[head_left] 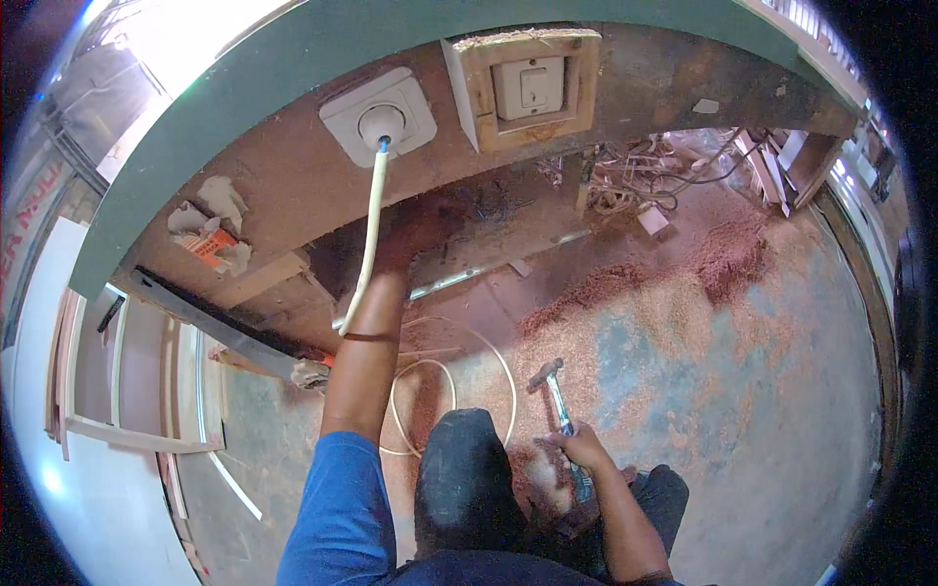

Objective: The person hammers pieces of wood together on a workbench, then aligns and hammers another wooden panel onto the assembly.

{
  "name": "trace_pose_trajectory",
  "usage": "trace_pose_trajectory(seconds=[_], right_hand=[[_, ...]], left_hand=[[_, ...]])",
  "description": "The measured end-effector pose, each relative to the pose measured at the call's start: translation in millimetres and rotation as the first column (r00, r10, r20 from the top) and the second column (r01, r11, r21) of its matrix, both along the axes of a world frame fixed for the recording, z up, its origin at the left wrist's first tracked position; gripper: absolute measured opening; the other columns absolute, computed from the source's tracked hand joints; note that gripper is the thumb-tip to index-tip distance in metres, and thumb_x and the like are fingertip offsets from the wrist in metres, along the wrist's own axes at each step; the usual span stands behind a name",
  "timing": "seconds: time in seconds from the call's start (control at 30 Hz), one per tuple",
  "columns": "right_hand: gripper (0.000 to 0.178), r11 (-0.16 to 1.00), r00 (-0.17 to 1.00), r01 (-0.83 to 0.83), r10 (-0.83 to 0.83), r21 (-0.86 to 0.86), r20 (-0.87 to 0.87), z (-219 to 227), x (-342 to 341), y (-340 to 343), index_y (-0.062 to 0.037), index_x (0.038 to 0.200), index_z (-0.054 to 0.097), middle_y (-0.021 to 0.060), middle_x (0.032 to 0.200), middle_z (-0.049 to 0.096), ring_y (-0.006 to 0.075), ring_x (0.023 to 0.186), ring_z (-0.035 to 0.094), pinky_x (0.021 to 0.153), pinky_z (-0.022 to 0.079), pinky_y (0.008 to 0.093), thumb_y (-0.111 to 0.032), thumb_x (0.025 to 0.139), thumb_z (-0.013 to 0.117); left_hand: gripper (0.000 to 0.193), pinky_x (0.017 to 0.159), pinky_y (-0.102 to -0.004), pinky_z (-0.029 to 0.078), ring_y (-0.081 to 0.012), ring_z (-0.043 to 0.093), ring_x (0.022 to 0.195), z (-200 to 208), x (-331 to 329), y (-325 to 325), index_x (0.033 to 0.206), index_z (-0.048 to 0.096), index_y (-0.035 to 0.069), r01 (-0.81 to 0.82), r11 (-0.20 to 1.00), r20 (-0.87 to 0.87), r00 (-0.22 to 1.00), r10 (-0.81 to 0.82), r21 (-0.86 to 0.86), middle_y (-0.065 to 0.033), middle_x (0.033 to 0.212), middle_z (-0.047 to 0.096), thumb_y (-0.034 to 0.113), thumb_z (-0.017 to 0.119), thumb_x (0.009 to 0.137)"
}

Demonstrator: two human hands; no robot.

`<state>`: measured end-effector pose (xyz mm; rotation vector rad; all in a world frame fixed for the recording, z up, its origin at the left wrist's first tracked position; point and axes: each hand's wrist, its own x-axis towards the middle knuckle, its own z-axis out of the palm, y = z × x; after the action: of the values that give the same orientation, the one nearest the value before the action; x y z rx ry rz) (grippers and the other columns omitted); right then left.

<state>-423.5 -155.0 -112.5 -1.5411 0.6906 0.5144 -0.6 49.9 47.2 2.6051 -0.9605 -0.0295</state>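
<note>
While holding hammer [557,396] in right hand [583,447], lower centre, could yank cream cable [373,217], upper centre, by shifting left forearm [363,376]; cannot tell grip of left hand [435,219], shadowed.

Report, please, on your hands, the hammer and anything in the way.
Right hand gripping hammer. Left hand shadowed under bench, hold unclear. Pale cable hanging by left forearm.

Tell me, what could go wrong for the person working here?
The cream cable passes close to the left forearm, so drawing back might snag it and tug its plug. That arm reaches into shadow under the workbench, so it could bump something unseen. The hammer in the right hand might fall if that grip loosens.
</note>
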Motion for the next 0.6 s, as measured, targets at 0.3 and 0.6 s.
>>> trace_pose_trajectory(seconds=[0.3,0.6], right_hand=[[0.026,0.999,1.000,0.022,-0.022,0.044,0.008,-26,-5,-5,-0.0086,0.081,0.056,0.0022,0.062,0.058,0.0128,0.046,0.053,0.042,0.042,0.0312,-0.016,0.087,0.080],[0.030,1.000,1.000,-0.028,0.028,0.003,0.001,-23,-3,-7,-0.0083,0.074,0.057,0.0041,0.061,0.061,0.0145,0.049,0.058,0.046,0.046,0.0338,-0.023,0.086,0.081]], left_hand=[[0.038,0.111,-0.0372,0.043,-0.0249,0.060,0.122,20,4,9,0.130,0.066,0.007,0.065,0.988,-0.106,0.991,-0.080,-0.138,-0.0119,0.132,0.066,0.025,0.066,0.098],[0.037,0.110,-0.0371,0.043,-0.0248,0.060,0.121,10,-7,8,0.129,0.066,0.006,-0.033,0.995,-0.052,0.998,0.029,-0.097,-0.0120,0.131,0.067,0.026,0.066,0.097]])
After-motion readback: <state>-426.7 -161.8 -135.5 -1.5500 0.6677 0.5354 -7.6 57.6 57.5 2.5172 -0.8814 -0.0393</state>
